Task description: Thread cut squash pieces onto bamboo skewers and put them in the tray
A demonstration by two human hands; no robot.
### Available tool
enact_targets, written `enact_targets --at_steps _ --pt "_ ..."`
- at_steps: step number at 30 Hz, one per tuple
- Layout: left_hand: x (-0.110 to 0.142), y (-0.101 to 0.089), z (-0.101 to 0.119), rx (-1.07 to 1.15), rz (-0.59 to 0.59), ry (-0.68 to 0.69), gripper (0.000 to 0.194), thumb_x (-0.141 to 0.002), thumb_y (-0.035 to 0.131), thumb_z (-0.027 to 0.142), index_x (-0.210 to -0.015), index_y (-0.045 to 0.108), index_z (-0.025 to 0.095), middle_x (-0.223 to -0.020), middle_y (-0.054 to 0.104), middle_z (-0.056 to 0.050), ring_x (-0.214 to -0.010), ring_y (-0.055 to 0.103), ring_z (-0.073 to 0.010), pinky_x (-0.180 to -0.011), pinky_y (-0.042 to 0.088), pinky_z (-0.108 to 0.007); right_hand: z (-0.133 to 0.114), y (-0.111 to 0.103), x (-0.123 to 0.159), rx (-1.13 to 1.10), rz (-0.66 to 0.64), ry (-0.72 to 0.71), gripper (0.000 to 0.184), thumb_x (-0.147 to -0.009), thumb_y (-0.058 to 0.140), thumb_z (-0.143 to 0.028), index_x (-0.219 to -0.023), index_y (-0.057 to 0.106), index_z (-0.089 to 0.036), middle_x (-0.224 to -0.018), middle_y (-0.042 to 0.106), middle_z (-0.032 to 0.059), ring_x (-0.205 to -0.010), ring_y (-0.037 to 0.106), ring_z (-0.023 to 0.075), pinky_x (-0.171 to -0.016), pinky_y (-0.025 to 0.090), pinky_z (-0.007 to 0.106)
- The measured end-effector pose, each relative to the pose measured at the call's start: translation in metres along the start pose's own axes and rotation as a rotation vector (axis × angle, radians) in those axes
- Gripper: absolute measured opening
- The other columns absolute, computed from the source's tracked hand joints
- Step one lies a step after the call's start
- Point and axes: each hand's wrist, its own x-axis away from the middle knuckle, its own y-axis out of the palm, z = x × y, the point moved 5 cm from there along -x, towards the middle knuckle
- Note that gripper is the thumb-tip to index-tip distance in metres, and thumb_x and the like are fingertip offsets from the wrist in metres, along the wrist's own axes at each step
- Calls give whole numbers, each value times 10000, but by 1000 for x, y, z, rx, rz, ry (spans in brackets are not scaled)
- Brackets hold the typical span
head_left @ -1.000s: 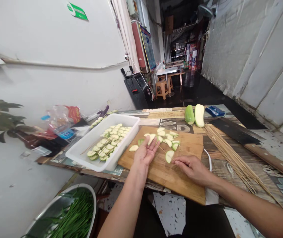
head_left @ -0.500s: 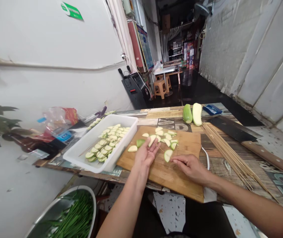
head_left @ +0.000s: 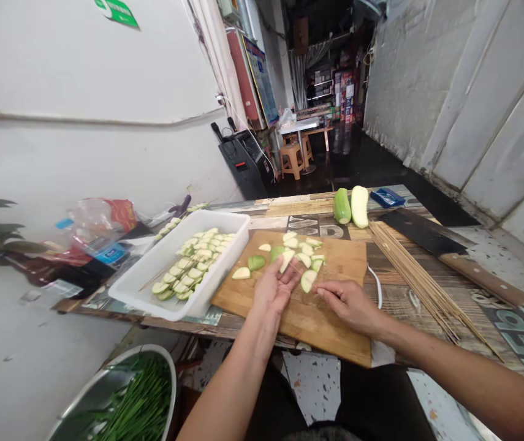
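Note:
Over the wooden cutting board point(head_left: 330, 334), my left hand point(head_left: 274, 291) is turned palm up, its thumb and fingers closed on a pale zucchini slice point(head_left: 287, 261). My right hand point(head_left: 347, 304) pinches a thin bamboo skewer point(head_left: 297, 270), most of which is hidden. One zucchini slice point(head_left: 308, 281) is threaded on the skewer close to my right fingertips. The skewer's far part reaches toward my left fingers; whether it enters the slice there cannot be made out. Loose green-edged slices point(head_left: 305, 248) lie on the board behind my hands, and a green end piece point(head_left: 256, 263) lies left of them.
Left of the board stands a white plastic tray point(head_left: 119, 288) of skewered slices. To the right lie a bundle of bamboo skewers point(head_left: 418, 282) and a cleaver point(head_left: 431, 236). Two zucchini pieces point(head_left: 360, 207) and a blue box point(head_left: 387, 197) are behind. Below left is a metal bowl point(head_left: 173, 367) of green stalks.
My hands have come slightly closer together, bringing the slice in my left fingers nearer the threaded one. The view has shifted a little, moving the surroundings left in the picture.

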Motion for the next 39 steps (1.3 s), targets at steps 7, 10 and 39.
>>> enact_targets --at_steps 7,10,39 --pt "12 11 -21 -60 -87 -13 93 -753 588 128 -835 618 99 -763 677 -88 -670 646 -163 -691 533 -320 -1 0 1 -14 61 -4 282 -857 400 -277 -827 662 -175 -736 668 31 -689 596 164 -633 439 242" --pt "16 14 -22 -93 -131 -8 108 -764 577 148 -850 628 107 -776 679 -80 -654 643 -157 -685 528 -310 -2 -5 0 -31 92 -9 280 -853 404 -274 -837 663 -171 -781 673 35 -726 602 165 -659 439 241" --pt "-6 19 36 -836 -233 564 153 -574 702 85 -675 670 195 -808 664 -39 -921 590 -192 -875 416 -293 4 -49 -5 -71 273 119 318 -823 414 -329 -821 669 -139 -539 559 -4 -523 502 122 -508 376 215"
